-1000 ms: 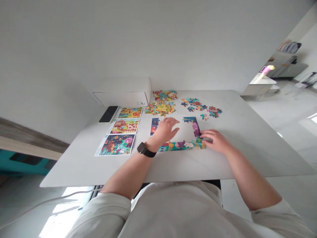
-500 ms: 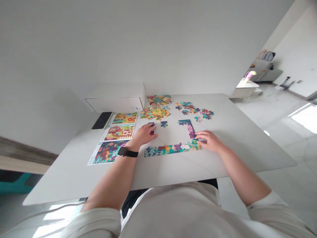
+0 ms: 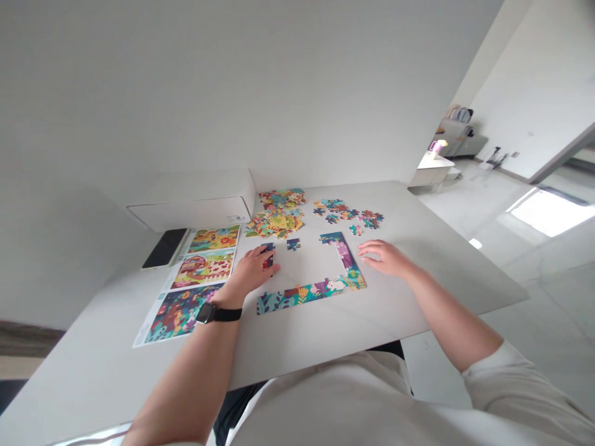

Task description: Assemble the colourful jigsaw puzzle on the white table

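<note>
My left hand (image 3: 253, 271) lies over a short strip of dark blue and red puzzle pieces (image 3: 268, 262), its fingers spread and partly covering them. Just right of that strip is a loose dark blue puzzle piece (image 3: 293, 244). A joined puzzle border (image 3: 302, 295) runs along the front, up the right side, and turns in at the top. My right hand (image 3: 382, 256) is open just right of the border, apart from it, with slightly bent fingers and nothing in them.
A yellow puzzle pile (image 3: 279, 223) and darker loose pieces (image 3: 341, 210) lie toward the back. A picture sheet (image 3: 162, 303), a phone (image 3: 165, 248) and a white box (image 3: 195, 210) are at left. The table (image 3: 446, 260) meets a wall behind.
My right hand has come off the border's lower right part and sits slightly to its right. My left hand stays over the same pieces. The view has turned somewhat to the right.
</note>
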A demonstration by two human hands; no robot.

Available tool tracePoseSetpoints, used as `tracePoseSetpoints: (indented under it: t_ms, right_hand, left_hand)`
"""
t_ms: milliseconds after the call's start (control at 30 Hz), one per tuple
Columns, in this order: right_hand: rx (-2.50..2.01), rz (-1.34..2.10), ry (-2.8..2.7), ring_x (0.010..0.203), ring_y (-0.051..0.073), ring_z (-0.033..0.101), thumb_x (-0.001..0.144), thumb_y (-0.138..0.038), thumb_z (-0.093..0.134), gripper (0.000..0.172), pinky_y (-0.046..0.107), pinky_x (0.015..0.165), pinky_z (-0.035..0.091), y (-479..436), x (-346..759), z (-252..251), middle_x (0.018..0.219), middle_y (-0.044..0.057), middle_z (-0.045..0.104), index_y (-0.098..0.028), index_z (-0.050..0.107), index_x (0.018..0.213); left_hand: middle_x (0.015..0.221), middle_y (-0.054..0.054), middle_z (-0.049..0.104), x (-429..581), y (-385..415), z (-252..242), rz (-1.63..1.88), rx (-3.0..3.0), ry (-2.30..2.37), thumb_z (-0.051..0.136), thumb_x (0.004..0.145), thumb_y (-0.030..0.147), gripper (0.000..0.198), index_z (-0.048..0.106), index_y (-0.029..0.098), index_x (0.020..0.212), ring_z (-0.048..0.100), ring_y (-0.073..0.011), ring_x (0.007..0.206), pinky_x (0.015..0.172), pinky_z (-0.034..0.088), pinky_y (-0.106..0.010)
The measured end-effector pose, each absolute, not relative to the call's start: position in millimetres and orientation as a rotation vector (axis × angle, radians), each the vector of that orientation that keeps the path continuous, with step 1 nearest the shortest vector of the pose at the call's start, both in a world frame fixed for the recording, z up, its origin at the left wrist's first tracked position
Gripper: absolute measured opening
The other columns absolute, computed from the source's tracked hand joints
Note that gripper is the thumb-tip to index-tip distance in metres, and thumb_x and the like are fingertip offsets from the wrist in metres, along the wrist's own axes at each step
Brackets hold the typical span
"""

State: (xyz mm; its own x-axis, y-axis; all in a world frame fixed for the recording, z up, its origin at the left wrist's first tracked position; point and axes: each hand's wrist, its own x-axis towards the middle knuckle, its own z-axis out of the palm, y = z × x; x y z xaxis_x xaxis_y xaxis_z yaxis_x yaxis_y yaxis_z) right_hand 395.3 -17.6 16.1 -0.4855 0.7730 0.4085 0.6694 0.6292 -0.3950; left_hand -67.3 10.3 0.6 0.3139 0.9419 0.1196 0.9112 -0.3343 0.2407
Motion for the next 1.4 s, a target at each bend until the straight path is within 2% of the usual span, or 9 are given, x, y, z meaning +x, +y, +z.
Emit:
tracePoseSetpoints:
  t_ms: [100,267,433,633,733,833,1000,1267,1400]
  right_hand:
    - [-1.197,0.290,-2.335,0.109,0.028,0.080,0.096,-0.031,0.072,0.014,0.047,0.102,0.063,2.3,410.1,37.3,0.116,0.005,0.084,-0.029,0.084,0.104]
    - [-1.554,0.395,-2.293,0.094,0.027,0.081,0.090,-0.030,0.079,0.022,0.038,0.083,0.065,46.1,425.5,67.6,0.110,0.004,0.086,-0.029,0.084,0.111]
    - [-1.833,0.423,-2.195,0.096,0.023,0.079,0.092,-0.018,0.070,0.029,0.029,0.084,0.057,79.9,404.7,92.5,0.110,0.007,0.086,-0.023,0.083,0.119]
    - [-2.115,0.428,-2.182,0.069,0.020,0.072,0.097,-0.034,0.066,0.024,0.029,0.064,0.048,108.9,369.0,96.9,0.085,0.008,0.084,-0.021,0.085,0.095]
    - [-2.121,0.396,-2.221,0.076,0.021,0.074,0.095,-0.033,0.067,0.022,0.029,0.068,0.049,126.1,354.7,91.1,0.088,0.008,0.084,-0.022,0.086,0.091]
    - [-2.085,0.374,-2.191,0.088,0.022,0.076,0.090,-0.032,0.074,0.019,0.028,0.077,0.053,142.6,337.6,82.9,0.100,0.006,0.086,-0.028,0.088,0.102]
    - [-2.106,0.369,-2.141,0.094,0.026,0.077,0.092,-0.038,0.075,0.033,0.034,0.086,0.057,162.5,319.5,62.8,0.112,0.008,0.085,-0.031,0.085,0.122]
    - [-2.266,0.126,-1.795,0.133,0.035,0.068,0.095,-0.015,0.063,0.045,0.046,0.107,0.054,177.3,387.0,39.0,0.143,0.015,0.073,-0.027,0.078,0.136]
    - [-2.266,0.133,-1.849,0.138,0.037,0.062,0.103,-0.025,0.059,0.042,0.051,0.110,0.051,180.0,395.0,28.4,0.149,0.014,0.069,-0.029,0.075,0.141]
  left_hand:
    - [0.157,-0.014,0.062,-65.0,9.5,5.9,0.488,2.437,1.741,0.055,0.100,0.051,0.052,0.072,0.022,0.141,0.060,-0.0351,0.143,0.126,0.045,-0.050]
    - [0.132,-0.010,0.077,-59.9,5.5,19.9,0.833,2.389,1.650,0.047,0.105,0.045,0.042,0.076,0.023,0.126,0.069,-0.0295,0.128,0.117,0.052,-0.046]
    - [0.108,-0.007,0.083,-55.2,-4.2,30.5,0.975,2.170,1.654,0.049,0.103,0.043,0.040,0.078,0.024,0.122,0.077,-0.0236,0.096,0.090,0.059,-0.034]
    - [0.056,0.001,0.067,-39.9,-5.6,53.9,0.840,2.052,1.716,0.051,0.102,0.058,0.048,0.074,0.023,0.080,0.063,-0.0178,0.054,0.059,0.045,-0.028]
    - [0.067,0.000,0.073,-22.3,4.8,69.5,0.841,2.108,1.604,0.048,0.105,0.051,0.044,0.075,0.023,0.086,0.066,-0.0170,0.060,0.064,0.047,-0.027]
    - [0.078,-0.001,0.078,0.4,23.3,81.3,0.849,2.172,1.561,0.051,0.105,0.046,0.036,0.079,0.024,0.101,0.070,-0.0183,0.071,0.068,0.048,-0.027]
    - [0.087,-0.002,0.081,36.7,68.9,84.9,0.772,2.203,1.577,0.060,0.101,0.035,0.027,0.078,0.025,0.119,0.074,-0.0204,0.081,0.076,0.052,-0.028]
    - [0.112,-0.008,0.081,84.5,134.2,67.4,0.505,2.434,1.583,0.064,0.099,0.026,0.029,0.076,0.022,0.124,0.075,-0.0258,0.105,0.096,0.058,-0.036]
    - [0.129,-0.008,0.078,110.0,155.6,53.8,0.332,2.560,1.534,0.065,0.100,0.030,0.031,0.075,0.023,0.129,0.072,-0.0277,0.120,0.105,0.057,-0.038]
